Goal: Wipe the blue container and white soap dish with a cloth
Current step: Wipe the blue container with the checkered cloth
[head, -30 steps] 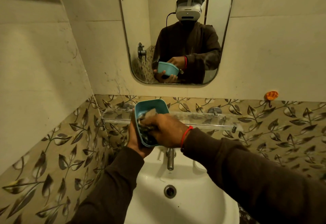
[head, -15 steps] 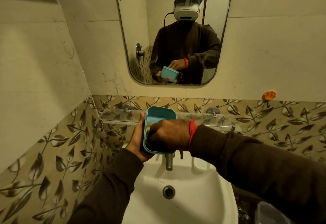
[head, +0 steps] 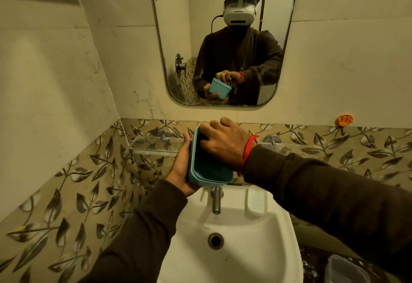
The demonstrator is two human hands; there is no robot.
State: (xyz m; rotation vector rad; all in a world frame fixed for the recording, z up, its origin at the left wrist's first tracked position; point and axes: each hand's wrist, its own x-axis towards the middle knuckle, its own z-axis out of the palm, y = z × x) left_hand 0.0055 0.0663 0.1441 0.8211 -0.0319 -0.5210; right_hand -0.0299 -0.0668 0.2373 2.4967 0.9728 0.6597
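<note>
Right hand point(head: 225, 144) inside tilted blue container point(head: 208, 172)

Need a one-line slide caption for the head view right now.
Left hand holds the blue container over the sink while the right hand reaches inside.

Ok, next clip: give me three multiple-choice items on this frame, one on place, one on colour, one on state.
1. Where is the container?
A. On the glass shelf
B. Held above the sink
C. In the basin

2. What colour is the band on the right wrist?
A. Red
B. Green
C. White

3. What is the right hand doing?
A. Turning the tap
B. Hanging free
C. Reaching inside the container

Answers:
1 B: the left hand cups it from the side, over the sink and tap.
2 A: the band is red against the dark sleeve.
3 C: its fingers go down past the rim.
</note>
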